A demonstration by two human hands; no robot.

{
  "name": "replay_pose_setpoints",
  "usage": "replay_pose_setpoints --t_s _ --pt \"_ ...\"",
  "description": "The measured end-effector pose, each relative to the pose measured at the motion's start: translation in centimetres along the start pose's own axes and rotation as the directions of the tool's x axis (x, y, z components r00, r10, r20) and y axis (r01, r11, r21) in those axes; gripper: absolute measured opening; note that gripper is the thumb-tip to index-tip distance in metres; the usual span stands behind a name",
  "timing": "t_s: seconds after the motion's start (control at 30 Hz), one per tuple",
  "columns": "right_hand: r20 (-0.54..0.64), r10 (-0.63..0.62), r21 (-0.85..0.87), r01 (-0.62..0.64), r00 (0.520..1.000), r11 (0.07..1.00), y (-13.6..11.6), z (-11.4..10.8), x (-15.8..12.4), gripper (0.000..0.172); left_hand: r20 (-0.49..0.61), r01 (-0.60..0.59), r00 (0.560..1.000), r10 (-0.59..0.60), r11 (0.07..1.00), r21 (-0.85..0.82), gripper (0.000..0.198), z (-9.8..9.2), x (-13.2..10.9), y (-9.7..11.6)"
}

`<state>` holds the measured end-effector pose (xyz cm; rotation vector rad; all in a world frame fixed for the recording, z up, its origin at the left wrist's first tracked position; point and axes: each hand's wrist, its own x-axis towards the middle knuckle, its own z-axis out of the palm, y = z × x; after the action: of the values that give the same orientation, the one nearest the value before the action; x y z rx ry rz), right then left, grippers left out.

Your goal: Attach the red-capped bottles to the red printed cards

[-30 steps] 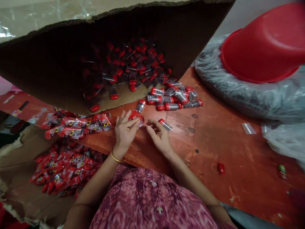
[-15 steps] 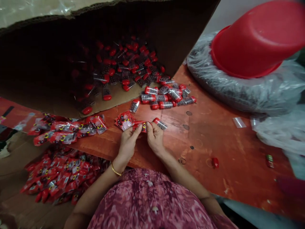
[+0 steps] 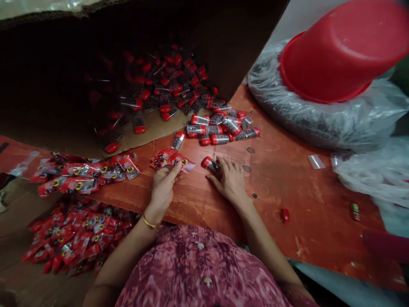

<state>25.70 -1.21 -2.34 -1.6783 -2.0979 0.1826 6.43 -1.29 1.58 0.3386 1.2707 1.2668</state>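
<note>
Between the thumb and fingers of my left hand (image 3: 164, 183) is a red printed plastic packet (image 3: 185, 164), its clear end pointing right. Under and beside it lies a small stack of similar flat red packets (image 3: 161, 156). My right hand (image 3: 231, 179) rests on the table with its fingers spread, touching a small clear tube with a red cap and dark contents (image 3: 211, 163). Another such tube (image 3: 177, 140) lies just beyond the stack. Farther back is a heap of red-capped tubes (image 3: 220, 128).
A big cardboard box (image 3: 252, 51) on its side holds many more tubes. Filled red packets (image 3: 83, 171) lie at the left, with a larger pile (image 3: 73, 234) below the table edge. An upturned red bucket (image 3: 332, 55) sits on a plastic-wrapped bundle (image 3: 297, 115) at right.
My right hand has let go of the packet, moved right and opened over the tube. My left hand has kept the packet and shifted slightly left.
</note>
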Motion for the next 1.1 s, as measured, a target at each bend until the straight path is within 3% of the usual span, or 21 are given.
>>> replay_pose_setpoints --t_s 0.1,0.2,0.3,0.37,0.5,0.67,0.73,0.87,0.97,1.1 --pt "0.056 -0.021 -0.003 0.022 0.998 1.0 1.0 0.4 -0.2 0.033 0.023 0.075 0.997 -0.075 0.997 -0.029 0.039 0.5 -0.1 0.1" --pt "0.023 0.008 0.265 -0.014 1.0 0.964 0.3 0.3 -0.7 0.028 0.04 0.102 0.994 -0.1 0.994 -0.032 0.04 0.7 -0.2 0.1" --pt "0.069 0.127 0.591 -0.143 0.99 0.794 -1.2 -0.8 -1.7 0.027 0.058 0.098 0.993 -0.098 0.995 -0.003 0.041 0.6 -0.3 0.1" --pt "0.137 0.185 0.71 -0.227 0.973 0.667 -2.2 -1.7 -2.3 0.026 0.064 0.099 0.993 -0.1 0.995 0.023 0.043 0.6 -0.3 0.1" --pt "0.247 0.175 0.792 -0.303 0.953 0.529 -3.6 -3.0 -2.2 0.028 0.125 0.067 0.989 -0.075 0.996 0.066 0.043 0.9 -0.6 -0.1" --pt "0.415 0.171 0.786 -0.447 0.894 0.427 -4.0 -2.7 -1.5 0.031 0.203 -0.001 0.979 -0.016 0.996 0.085 0.039 0.7 -0.7 -0.3" --pt "0.415 0.196 0.788 -0.459 0.888 0.411 -4.0 -2.5 -1.5 0.031 0.228 0.001 0.973 -0.023 0.995 0.097 0.04 0.4 -0.5 -0.5" --pt "0.283 0.199 0.821 -0.345 0.938 0.455 -4.2 -2.5 -1.6 0.023 0.242 -0.086 0.969 0.049 0.986 0.144 0.036 -0.2 0.2 -0.8" --pt "0.251 0.165 0.826 -0.3 0.954 0.477 -4.3 -2.6 -1.7 0.021 0.229 -0.142 0.968 0.103 0.977 0.158 0.033 -0.5 0.4 -0.8" --pt "0.254 0.148 0.819 -0.294 0.956 0.493 -4.3 -2.5 -1.7 0.022 0.264 -0.115 0.962 0.061 0.974 0.195 0.033 -0.7 0.4 -0.7"
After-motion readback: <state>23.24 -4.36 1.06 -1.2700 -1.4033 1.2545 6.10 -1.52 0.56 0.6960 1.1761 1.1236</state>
